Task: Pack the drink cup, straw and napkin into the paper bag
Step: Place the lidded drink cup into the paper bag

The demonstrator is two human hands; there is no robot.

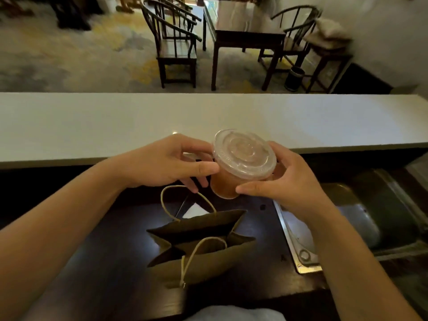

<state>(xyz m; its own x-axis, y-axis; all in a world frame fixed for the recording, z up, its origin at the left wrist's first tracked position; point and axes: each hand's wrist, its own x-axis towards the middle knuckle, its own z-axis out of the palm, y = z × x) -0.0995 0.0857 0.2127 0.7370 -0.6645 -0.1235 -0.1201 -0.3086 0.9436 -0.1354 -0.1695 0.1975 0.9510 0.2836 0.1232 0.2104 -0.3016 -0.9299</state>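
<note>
A clear plastic drink cup (pixel 243 158) with a domed lid and brown liquid is held in the air between both hands, beyond and above the bag. My left hand (pixel 166 163) grips its left side with thumb and fingers. My right hand (pixel 280 179) wraps its right side. Below them a brown paper bag (pixel 208 260) with twine handles stands open on the dark counter. A white napkin (pixel 194 210) lies flat behind the bag, with a thin straw (pixel 181 206) lying beside it, both partly hidden by the bag.
A white raised ledge (pixel 115 126) runs across the far side of the dark counter (pixel 111 262). A metal sink (pixel 361 218) is set in at the right. Dark wooden chairs and a table stand on the floor beyond.
</note>
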